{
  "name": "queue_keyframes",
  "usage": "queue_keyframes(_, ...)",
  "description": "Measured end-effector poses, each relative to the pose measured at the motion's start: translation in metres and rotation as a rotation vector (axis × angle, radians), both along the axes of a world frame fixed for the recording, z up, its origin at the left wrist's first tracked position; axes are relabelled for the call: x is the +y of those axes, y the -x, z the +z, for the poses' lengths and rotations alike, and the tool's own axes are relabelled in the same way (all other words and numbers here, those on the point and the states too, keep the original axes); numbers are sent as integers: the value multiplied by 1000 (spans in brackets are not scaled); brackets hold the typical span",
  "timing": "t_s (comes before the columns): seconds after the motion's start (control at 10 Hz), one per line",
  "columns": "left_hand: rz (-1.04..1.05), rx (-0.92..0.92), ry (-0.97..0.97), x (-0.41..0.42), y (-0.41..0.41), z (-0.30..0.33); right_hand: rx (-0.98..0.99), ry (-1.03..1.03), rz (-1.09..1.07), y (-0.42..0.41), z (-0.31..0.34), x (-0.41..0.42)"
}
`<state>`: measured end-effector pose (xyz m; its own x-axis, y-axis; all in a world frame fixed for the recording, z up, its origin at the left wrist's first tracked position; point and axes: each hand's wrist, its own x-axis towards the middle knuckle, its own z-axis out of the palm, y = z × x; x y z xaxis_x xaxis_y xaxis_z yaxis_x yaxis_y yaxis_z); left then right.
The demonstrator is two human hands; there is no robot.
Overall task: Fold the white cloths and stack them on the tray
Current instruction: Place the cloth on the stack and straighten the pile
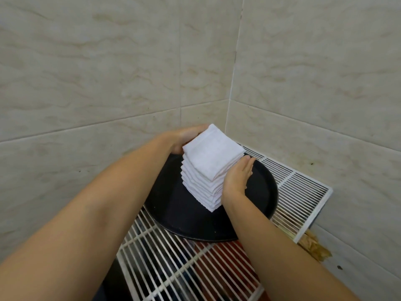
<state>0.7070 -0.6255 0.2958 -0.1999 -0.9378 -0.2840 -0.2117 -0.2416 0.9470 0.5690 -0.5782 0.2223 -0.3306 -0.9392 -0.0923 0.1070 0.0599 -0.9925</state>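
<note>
A tall stack of several folded white cloths [209,168] stands on a round black tray [258,192]. My left hand [184,137] presses flat against the stack's far left side, its fingers partly hidden behind the cloths. My right hand [237,177] lies flat against the stack's right side, fingers straight and together. Both hands squeeze the stack between them. The stack leans slightly, with its top shifted toward the wall.
The tray rests on a white wire rack [299,192] set into a corner of beige tiled walls [108,72]. Dark and red items show below the rack bars [195,268]. A brownish scrap [314,248] sticks out at the rack's right edge.
</note>
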Motion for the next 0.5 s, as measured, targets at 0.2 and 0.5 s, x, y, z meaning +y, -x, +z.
queue_keyframes(0.2,-84,31,-118,-5,6,-14,14,-5,16,-2,-2,-3)
queue_keyframes(0.5,18,175,-139,4,2,-23,1,-7,41,1,2,3)
